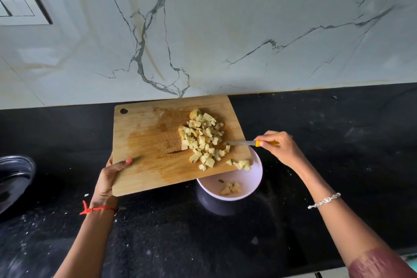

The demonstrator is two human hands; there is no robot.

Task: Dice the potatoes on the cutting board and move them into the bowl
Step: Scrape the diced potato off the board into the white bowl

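Left hand (pixel 115 170) grips the near-left edge of the board (pixel 153 142), thumb on top, holding it tilted over the bowl (pixel 255 178). Right hand (pixel 278 145) pinches the yellow handle of a knife (pixel 246 143), its blade tip touching the diced potatoes (pixel 202 140) heaped on the board's right half. Several pieces sit at the board's lower right edge above the bowl, and a few already lie inside it. Bowl stands on the black counter (pixel 338 142).

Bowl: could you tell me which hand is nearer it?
Right. The right hand holds the knife by the bowl rim; the left hand grips the board's opposite edge.
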